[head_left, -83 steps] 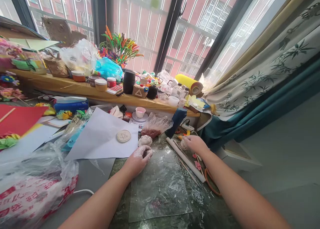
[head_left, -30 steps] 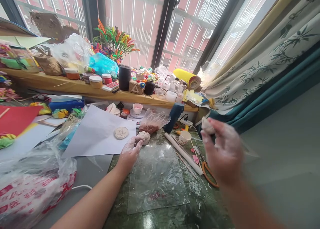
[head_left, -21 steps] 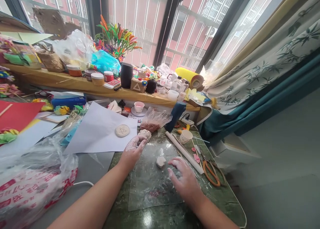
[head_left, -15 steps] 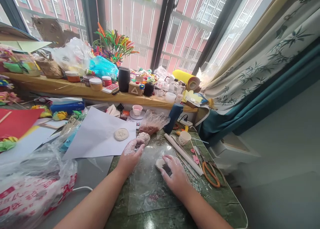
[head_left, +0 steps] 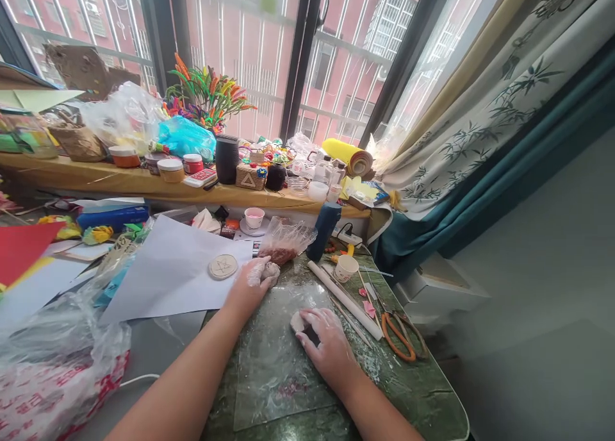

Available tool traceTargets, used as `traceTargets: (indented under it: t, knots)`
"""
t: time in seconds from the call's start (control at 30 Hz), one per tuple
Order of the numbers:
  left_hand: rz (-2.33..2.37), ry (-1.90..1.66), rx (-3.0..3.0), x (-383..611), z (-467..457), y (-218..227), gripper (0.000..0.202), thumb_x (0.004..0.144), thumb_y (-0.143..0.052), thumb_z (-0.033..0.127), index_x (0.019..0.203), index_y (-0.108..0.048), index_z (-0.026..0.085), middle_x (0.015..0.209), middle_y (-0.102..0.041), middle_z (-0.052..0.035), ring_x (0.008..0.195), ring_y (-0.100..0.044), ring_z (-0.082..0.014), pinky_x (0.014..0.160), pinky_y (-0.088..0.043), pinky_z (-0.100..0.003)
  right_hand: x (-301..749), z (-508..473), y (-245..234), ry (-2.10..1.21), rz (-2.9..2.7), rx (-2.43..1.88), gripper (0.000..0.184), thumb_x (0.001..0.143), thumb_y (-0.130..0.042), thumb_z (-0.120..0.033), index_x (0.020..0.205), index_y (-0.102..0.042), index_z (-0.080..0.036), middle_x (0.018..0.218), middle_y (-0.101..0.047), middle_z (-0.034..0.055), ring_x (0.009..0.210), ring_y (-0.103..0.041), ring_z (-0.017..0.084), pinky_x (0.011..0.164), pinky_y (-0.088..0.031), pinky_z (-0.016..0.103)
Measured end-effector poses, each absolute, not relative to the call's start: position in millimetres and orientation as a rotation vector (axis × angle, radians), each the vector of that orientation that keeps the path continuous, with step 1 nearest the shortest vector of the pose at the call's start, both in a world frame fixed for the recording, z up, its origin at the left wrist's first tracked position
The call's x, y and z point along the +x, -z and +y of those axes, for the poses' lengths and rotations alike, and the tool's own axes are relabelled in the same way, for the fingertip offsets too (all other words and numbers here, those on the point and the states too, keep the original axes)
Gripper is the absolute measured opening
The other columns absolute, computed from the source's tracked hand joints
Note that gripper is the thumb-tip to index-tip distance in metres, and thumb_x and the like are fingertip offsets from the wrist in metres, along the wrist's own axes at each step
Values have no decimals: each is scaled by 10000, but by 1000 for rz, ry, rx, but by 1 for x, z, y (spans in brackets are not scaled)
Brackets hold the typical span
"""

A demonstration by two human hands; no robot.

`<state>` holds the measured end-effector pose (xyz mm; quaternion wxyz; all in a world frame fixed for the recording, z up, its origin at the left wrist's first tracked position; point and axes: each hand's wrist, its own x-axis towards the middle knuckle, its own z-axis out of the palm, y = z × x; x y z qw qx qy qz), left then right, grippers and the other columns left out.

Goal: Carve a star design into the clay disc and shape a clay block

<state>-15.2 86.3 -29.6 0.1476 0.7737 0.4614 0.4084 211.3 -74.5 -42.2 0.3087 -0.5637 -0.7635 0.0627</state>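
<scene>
My right hand [head_left: 328, 346], dusted white, lies over a small pale clay piece [head_left: 297, 322] on a clear plastic sheet [head_left: 277, 377], fingers curled round it. My left hand [head_left: 248, 286] rests at the sheet's far left corner, its fingers closed on a bigger clay lump [head_left: 270, 272]. A round clay disc with a scratched star [head_left: 223, 266] sits on white paper [head_left: 173, 269] just left of that hand.
A white rolling rod [head_left: 344, 299], a paper cup [head_left: 346, 268], orange-handled scissors [head_left: 401, 336] and thin sticks lie right of the sheet. A plastic bag of brown matter [head_left: 285, 243] and a dark bottle [head_left: 324, 231] stand behind. A crowded shelf runs along the window.
My right hand came down from mid-air with the small clay piece, put it on the plastic sheet and now covers it. My left hand stayed at the bigger lump.
</scene>
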Motion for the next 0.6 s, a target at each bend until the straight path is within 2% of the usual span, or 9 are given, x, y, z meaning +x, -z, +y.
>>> traceTargets:
  t: [0.2,0.3,0.4,0.43,0.5,0.57,0.6]
  knots:
    - [1287,-1273,2081,-20,81,12,393,842,-679,265,1227,-730,206,1240,-759,-104,1206,-686,-304,1115,-517,-481,211,-75,40,-211,-1966,-1503,300,987,-635,-308,1281,-670,-262,1277,-737,91,1201,-659,311,1092,-507,518]
    - [1217,-1322,1999,-20,69,-8,374,855,-734,354,1212,-732,241,1250,-761,-76,1203,-685,-286,1119,-503,-462,211,-79,34,-227,-1842,-1469,364,978,-648,-377,1322,-660,-260,1334,-706,113,1265,-629,325,1126,-481,537]
    - [1020,-1135,2043,-11,41,-23,403,797,-823,418,1145,-733,236,1116,-777,-69,1034,-724,-262,953,-576,-394,207,-87,22,-331,-1548,-1473,461,985,-625,-501,1365,-631,-241,1365,-680,139,1266,-628,323,1112,-491,516]
    - [928,-1066,2095,-6,29,-27,395,781,-840,423,1110,-734,231,1064,-773,-65,971,-722,-249,893,-583,-369,205,-89,16,-441,-1443,-1475,486,994,-597,-555,1357,-630,-233,1293,-709,138,1175,-670,306,1044,-534,483]
    - [787,-941,2199,7,4,-32,387,776,-856,441,1085,-741,238,1012,-770,-56,920,-713,-237,848,-570,-346,201,-92,5,-776,-1285,-1474,571,994,-514,-691,1241,-677,-203,993,-760,105,848,-713,254,773,-589,390]
    - [637,-836,2284,18,-15,-34,275,852,-793,443,1040,-746,248,955,-766,-47,894,-704,-227,865,-556,-346,198,-94,-4,-1119,-1192,-1470,678,944,-467,-818,992,-711,-188,660,-672,34,548,-603,193,518,-479,311]
    - [608,-849,2288,22,-22,-34,276,876,-768,430,1078,-737,245,1016,-768,-62,952,-702,-240,909,-548,-362,198,-95,-8,-1226,-1142,-1471,712,903,-471,-869,862,-689,-193,557,-603,5,466,-532,166,455,-404,286]
